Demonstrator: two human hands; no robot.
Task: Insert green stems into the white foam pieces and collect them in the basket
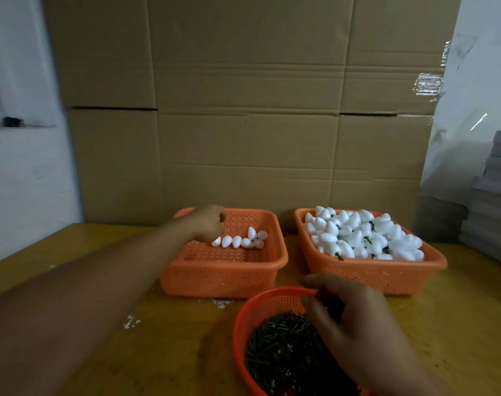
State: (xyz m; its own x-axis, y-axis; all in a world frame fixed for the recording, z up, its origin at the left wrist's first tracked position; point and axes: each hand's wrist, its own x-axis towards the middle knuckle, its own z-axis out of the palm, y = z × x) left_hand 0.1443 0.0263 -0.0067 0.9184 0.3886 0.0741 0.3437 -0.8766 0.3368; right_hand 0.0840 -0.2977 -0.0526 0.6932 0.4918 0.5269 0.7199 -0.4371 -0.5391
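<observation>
Reaching into the left orange basket (pixel 223 270), my left hand (pixel 207 222) curls its fingers down beside a short row of plain white foam pieces (pixel 240 240); whether they pinch one I cannot tell. Right of that hand, the second orange basket (pixel 372 274) is heaped with stemmed foam pieces (pixel 363 234). Nearer me, my right hand (pixel 355 318) hangs over the round red basket (pixel 243 318) of green stems (pixel 280 347), fingers loosely curled, grip unclear. Bare yellow table (pixel 172 338) lies between my arms.

Your bare left hand (pixel 207 222), bare right hand (pixel 355 318), both forearms uncovered, no sleeves, gloves or rings showing
</observation>
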